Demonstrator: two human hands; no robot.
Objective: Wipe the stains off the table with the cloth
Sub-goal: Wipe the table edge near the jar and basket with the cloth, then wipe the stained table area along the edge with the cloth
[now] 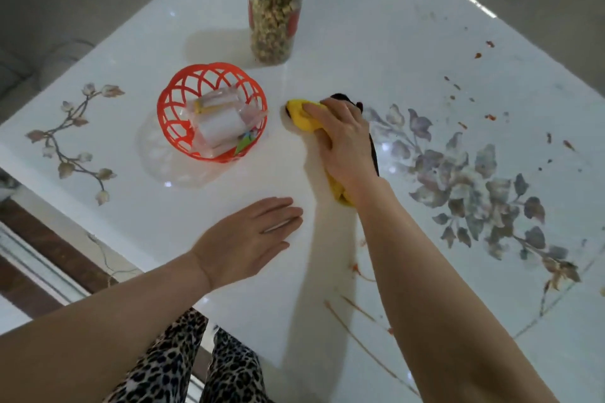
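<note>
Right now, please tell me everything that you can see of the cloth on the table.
The cloth is bright yellow with a dark, almost black part along its far edge. It looks soft and lies bunched flat on the white table, to the right of the orange basket and apart from it. The right hand presses on it, palm down, and covers its middle, so only the ends show: one past the fingertips, one beside the wrist.

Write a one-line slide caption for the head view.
Right hand presses yellow cloth on table; left hand rests flat.
</note>
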